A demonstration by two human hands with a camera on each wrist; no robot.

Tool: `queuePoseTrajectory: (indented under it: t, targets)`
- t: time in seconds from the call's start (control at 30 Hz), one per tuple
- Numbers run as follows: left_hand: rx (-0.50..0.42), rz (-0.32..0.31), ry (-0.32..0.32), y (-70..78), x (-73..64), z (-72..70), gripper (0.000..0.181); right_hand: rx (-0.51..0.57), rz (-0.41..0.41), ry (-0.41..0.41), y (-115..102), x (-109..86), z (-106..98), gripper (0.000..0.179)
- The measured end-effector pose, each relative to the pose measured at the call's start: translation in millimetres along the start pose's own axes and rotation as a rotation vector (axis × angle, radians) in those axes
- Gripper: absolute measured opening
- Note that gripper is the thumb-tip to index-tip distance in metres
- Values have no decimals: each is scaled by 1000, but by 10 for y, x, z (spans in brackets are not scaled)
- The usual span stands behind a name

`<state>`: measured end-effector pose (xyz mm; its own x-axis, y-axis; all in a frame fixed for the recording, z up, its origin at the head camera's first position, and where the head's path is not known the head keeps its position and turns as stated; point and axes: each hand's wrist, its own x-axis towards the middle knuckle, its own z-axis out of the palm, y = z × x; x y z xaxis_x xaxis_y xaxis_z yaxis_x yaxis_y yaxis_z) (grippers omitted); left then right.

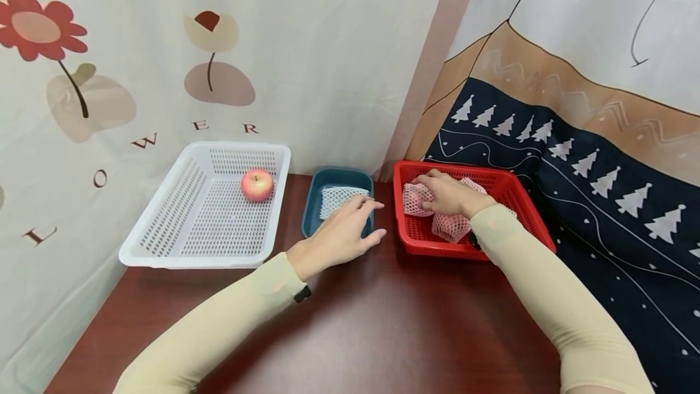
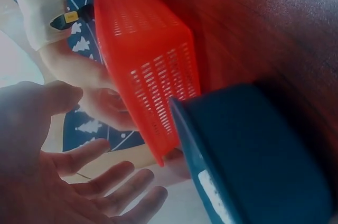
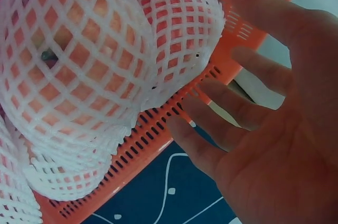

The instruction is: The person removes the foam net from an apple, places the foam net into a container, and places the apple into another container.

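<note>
My right hand reaches into the red basket, where several apples sit in foam nets. Its fingers are by one netted apple; in the right wrist view they are spread beside a netted apple, with a gap between, and a larger one lies farther left. My left hand hovers over the near part of the blue tray, fingers loosely bent and holding nothing. Inside that tray lies a white foam net, partly hidden by the hand.
At the left stands a white basket with one bare apple near its right wall. The containers are in a row along the back of the brown table. Patterned cloth hangs directly behind them.
</note>
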<state>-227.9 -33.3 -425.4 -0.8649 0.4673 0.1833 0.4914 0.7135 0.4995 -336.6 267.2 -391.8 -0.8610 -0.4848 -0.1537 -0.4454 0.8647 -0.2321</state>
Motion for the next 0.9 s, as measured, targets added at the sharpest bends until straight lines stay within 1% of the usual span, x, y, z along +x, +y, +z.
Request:
queuePoseTrajectory:
  t: [0.13, 0.17, 0.2, 0.3, 0.4, 0.43, 0.47, 0.6, 0.7, 0.9]
  targets:
    - [-23, 5, -3, -23, 47, 53, 67, -20, 8, -5, -3, 24, -4, 64]
    - [-23, 3, -4, -31, 59, 70, 67, -27, 11, -7, -2, 29, -4, 64]
    - [-13, 19, 10, -94, 92, 137, 67, -32, 13, -9, -2, 34, -4, 64]
    - [-5, 17, 5, -100, 129, 183, 68, -39, 18, -22, -4, 41, -9, 65]
    - [-7, 32, 4, -66, 148, 205, 68, -38, 21, -36, -8, 49, -10, 65]
    - [-19, 24, -10, 6, 132, 159, 67, -39, 21, -40, -10, 49, -12, 65]
    - [-19, 31, -10, 26, 135, 161, 67, -39, 23, -44, -14, 52, -10, 65]
    - [10, 41, -9, 106, 157, 176, 68, -41, 35, -63, -34, 68, 0, 66]
    - [32, 50, -8, 139, 189, 204, 69, -47, 46, -76, -47, 92, 14, 68]
    - [45, 68, 7, 158, 240, 263, 68, -77, 33, -85, -46, 147, 64, 67]
